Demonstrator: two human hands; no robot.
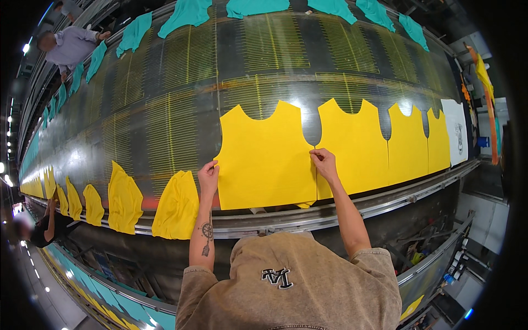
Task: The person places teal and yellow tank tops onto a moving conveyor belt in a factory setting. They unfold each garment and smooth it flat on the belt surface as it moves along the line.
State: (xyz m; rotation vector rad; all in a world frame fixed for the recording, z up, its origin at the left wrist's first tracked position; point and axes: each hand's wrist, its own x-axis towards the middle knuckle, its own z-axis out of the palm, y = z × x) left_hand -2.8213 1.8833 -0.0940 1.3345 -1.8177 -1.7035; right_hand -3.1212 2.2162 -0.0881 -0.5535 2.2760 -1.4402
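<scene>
A yellow shirt-shaped fabric panel (264, 159) lies flat on the long dark table in front of me, its neckline and shoulders pointing away. My left hand (208, 176) pinches its left edge just below the armhole. On the other side, my right hand (323, 162) is closed on the right edge at the underarm, where the neighbouring yellow panel (352, 148) meets it. Further right, more yellow panels (408, 137) lie side by side. To the left of my left hand, a crumpled yellow fabric piece (177, 206) hangs over the table's near edge.
The table (217, 126) bears rows of yellow ruled lines. A metal rail (275, 221) runs along its near side. Teal fabric pieces (257, 6) hang along the far edge. A person (71, 44) stands far left, another (41, 228) near left. A white printed sheet (455, 132) lies right.
</scene>
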